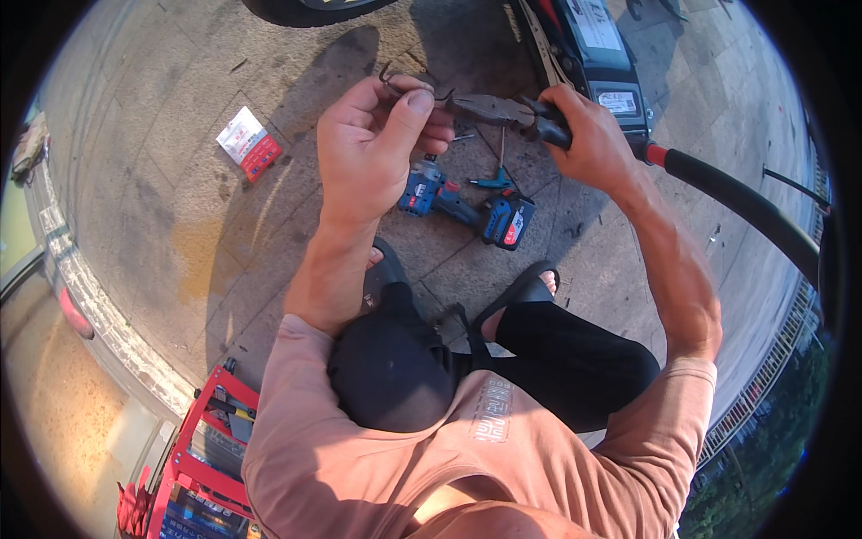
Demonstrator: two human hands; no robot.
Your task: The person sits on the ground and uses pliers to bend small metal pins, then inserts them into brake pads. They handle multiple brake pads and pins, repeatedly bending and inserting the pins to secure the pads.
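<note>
My left hand (368, 157) pinches a thin, dark bent metal wire (387, 75) between thumb and fingers, its hooked end sticking up above the fingertips. In my right hand (585, 144) is a pair of pliers (492, 110) with dark handles. The jaws point left and meet the wire's other end beside my left fingertips; how firmly they grip it I cannot tell. Below the hands, a blue and black cordless power tool (435, 190) lies on the paving with its battery (508, 221) toward the right. A teal-handled T-shaped key (493, 182) rests just above that battery.
A white and red packet (250, 144) lies on the paving at the left. Part of a tyre (314, 9) shows at the top edge. A black machine body (600, 45) stands upper right, near a thick black tube (745, 193). A red tool cart (187, 467) is lower left.
</note>
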